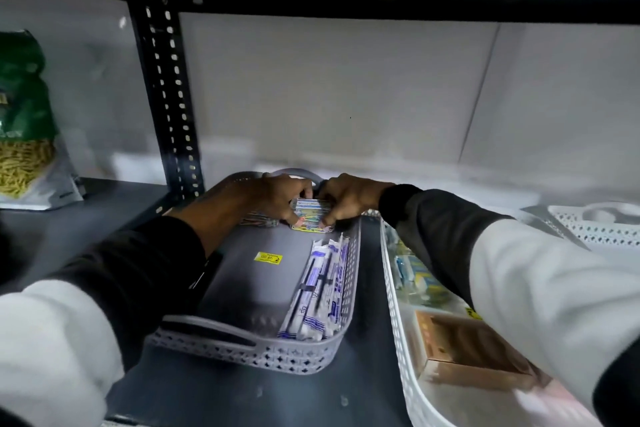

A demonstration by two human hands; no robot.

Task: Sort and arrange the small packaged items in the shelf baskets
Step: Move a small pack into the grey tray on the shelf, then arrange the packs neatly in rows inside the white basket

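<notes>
A grey perforated basket (242, 355) sits on the dark shelf in front of me. At its far end, my left hand (277, 196) and my right hand (349, 198) together grip small clear boxes of coloured paper clips (310, 215), stacked on the basket floor. Another clear packet of clips (259, 220) lies just left of them, partly under my left wrist. Several white and blue wrapped pens (320, 291) lie along the basket's right side. A yellow price sticker (267, 257) is on the basket floor.
A white perforated basket (398, 333) on the right holds a brown box (467, 354) and small blue and yellow packets (415, 274). Another white basket (595, 222) stands far right. A black slotted upright (166, 97) rises behind; a green bag (24, 121) stands at far left.
</notes>
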